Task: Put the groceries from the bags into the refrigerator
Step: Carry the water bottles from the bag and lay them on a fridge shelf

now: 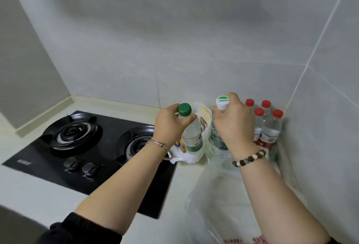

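At the bottom of the frame, two bare forearms reach up from a dark sleeve [77, 230] at lower left. A clear plastic bag [223, 195] lies crumpled on the pale countertop [29, 189] at lower right. A black two-burner gas hob [87, 146] fills the left-centre.

In the middle of the frame, the left hand [171, 125], with a silver bangle [161, 144] at the wrist, curls its fingers and thumb round the neck of a green-capped water bottle [191, 133]. This bottle stands upright in a white plastic bag [186, 156].

Just to its right, the right hand [233, 125], wearing a beaded bracelet [250, 158], grips the top of a white-capped water bottle [217, 140].

Four red-capped water bottles [270, 125] stand together in the corner at right-centre. Grey wall tiles [174, 40] fill the upper frame.
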Demonstrator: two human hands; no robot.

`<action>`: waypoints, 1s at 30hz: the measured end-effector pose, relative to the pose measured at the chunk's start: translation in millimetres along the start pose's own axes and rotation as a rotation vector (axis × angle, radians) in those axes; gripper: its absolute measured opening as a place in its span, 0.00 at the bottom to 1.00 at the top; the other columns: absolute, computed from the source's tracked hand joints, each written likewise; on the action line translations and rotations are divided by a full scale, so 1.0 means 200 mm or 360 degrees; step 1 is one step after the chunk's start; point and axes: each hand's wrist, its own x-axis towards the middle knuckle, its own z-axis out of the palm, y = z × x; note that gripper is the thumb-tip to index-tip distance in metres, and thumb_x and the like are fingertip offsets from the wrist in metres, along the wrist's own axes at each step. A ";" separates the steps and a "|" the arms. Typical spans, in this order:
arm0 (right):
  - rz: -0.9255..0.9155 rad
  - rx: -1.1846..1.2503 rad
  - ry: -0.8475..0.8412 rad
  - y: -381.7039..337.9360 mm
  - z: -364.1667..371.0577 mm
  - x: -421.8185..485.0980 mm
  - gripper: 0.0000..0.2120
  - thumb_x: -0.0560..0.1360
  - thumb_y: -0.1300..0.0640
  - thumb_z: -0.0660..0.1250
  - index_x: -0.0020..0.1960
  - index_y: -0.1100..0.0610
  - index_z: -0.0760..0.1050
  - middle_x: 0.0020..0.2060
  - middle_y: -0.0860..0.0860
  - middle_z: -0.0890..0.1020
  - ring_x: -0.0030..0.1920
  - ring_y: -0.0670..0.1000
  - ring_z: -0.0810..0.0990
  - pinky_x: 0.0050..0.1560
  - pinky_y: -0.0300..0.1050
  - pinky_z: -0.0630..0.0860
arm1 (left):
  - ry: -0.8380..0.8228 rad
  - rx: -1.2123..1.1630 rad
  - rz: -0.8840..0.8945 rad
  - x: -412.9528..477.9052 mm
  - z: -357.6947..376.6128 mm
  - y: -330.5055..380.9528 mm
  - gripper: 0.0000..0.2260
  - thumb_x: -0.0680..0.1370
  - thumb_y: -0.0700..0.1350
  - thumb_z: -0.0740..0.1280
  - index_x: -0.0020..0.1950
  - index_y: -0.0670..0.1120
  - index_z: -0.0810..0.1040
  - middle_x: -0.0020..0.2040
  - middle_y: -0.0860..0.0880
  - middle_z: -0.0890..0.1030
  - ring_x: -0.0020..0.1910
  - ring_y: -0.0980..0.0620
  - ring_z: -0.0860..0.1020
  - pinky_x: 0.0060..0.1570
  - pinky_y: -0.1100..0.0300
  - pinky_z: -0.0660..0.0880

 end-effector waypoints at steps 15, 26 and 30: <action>-0.0471 0.0617 -0.0631 -1.07 0.15 -0.81 0.17 0.72 0.51 0.71 0.56 0.58 0.73 0.45 0.56 0.82 0.46 0.59 0.79 0.38 0.44 0.67 | 0.0561 0.0224 -0.0485 -0.98 -1.26 -0.26 0.08 0.70 0.48 0.74 0.46 0.50 0.80 0.42 0.56 0.82 0.45 0.59 0.79 0.47 0.62 0.75; -0.1209 0.0961 -0.1497 -1.82 0.19 -1.68 0.18 0.72 0.49 0.72 0.56 0.56 0.71 0.47 0.54 0.81 0.47 0.55 0.78 0.45 0.47 0.75 | 0.1076 0.0676 -0.1064 -2.09 -1.95 -0.40 0.10 0.71 0.50 0.73 0.47 0.48 0.80 0.42 0.54 0.81 0.41 0.58 0.76 0.43 0.61 0.73; -0.1593 0.1005 -0.1711 -2.05 0.16 -1.99 0.18 0.71 0.48 0.72 0.52 0.56 0.70 0.44 0.55 0.81 0.45 0.58 0.78 0.43 0.49 0.75 | 0.1326 0.0740 -0.1287 -2.45 -2.07 -0.38 0.08 0.69 0.50 0.75 0.43 0.51 0.78 0.37 0.57 0.78 0.40 0.59 0.75 0.43 0.66 0.72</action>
